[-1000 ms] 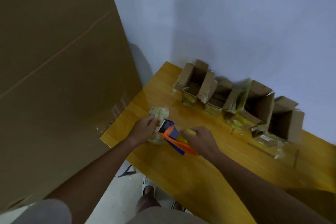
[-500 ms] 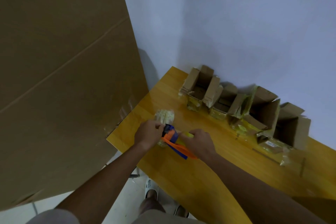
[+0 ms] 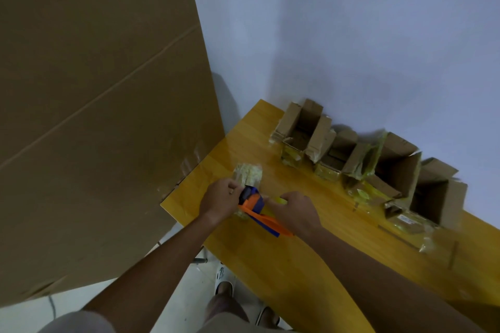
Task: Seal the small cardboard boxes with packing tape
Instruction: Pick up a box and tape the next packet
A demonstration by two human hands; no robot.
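A yellow wooden table (image 3: 297,265) is set into a pale corner. At its near-left edge a tape-wrapped small box (image 3: 248,173) is steadied by the curled left hand (image 3: 220,199), while the tape dispenser (image 3: 254,204) is gripped by the right hand (image 3: 293,211). This box looks nearly sealed; the open boxes (image 3: 359,159) remain unsealed. Bare tabletop is left rightward.

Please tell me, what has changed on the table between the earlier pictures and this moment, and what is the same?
The left hand slid from the pale tape-wrapped small box toward the orange-and-blue tape dispenser and now touches its head. The right hand keeps holding the dispenser's handle in about the same place. The row of open small cardboard boxes by the wall on the yellow wooden table did not move.
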